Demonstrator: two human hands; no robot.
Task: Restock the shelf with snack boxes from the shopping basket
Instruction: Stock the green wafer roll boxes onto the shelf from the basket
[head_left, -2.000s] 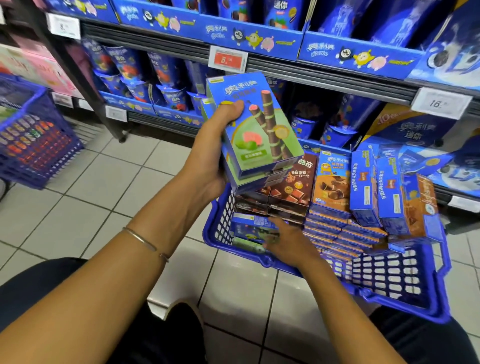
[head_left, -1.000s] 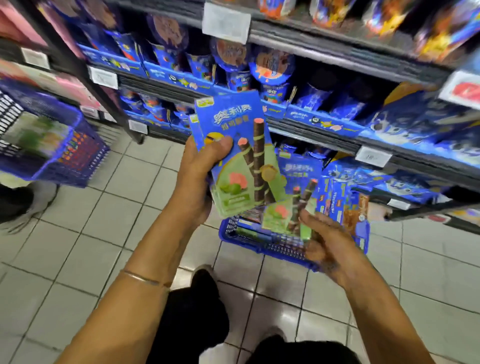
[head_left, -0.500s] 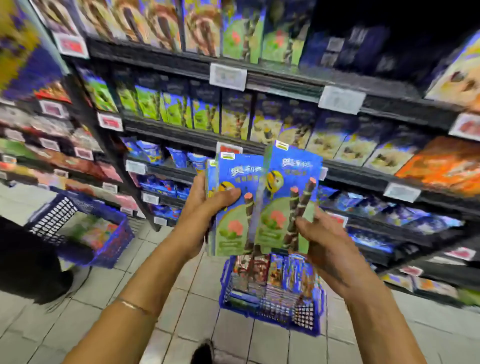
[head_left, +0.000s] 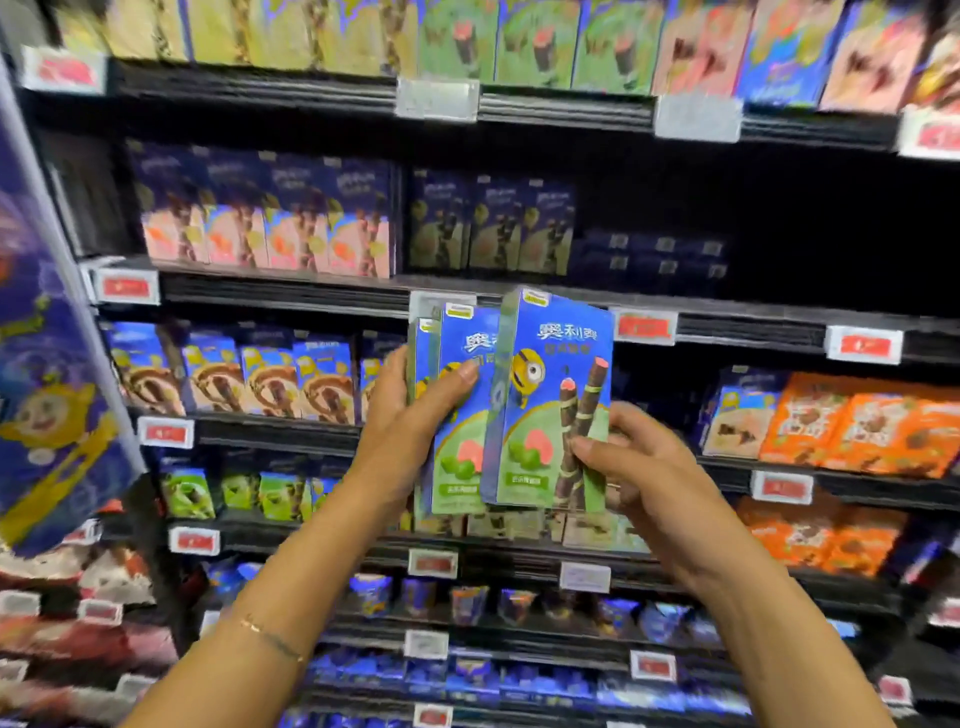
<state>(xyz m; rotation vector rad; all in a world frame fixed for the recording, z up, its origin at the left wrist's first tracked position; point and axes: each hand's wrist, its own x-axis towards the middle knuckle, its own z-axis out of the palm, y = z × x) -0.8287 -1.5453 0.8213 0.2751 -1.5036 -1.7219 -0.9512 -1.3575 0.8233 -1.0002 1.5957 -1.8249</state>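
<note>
Snack boxes (head_left: 524, 467): blue and green, upright, held between the two hands in front of the shelf; head view only.
Left hand (head_left: 410, 415): curled round a small stack (head_left: 457, 457) of these boxes, thumb across the front face, fingers behind.
Right hand (head_left: 639, 467): pinching the lower right edge of the front box (head_left: 556, 364), thumb on the printed face, fingers hidden behind.
Front box: overlapping the stack's right side; contact impossible to tell.
Shelf (head_left: 291, 299): dark rail just above and behind both hands.
Price tag (head_left: 644, 327): red and white, just above the right hand.
Pink boxes (head_left: 270, 234): blurred row, up and left of the left hand.
Orange boxes (head_left: 857, 426): right of the right hand.
Bracelet (head_left: 270, 636): thin, on the left wrist.
</note>
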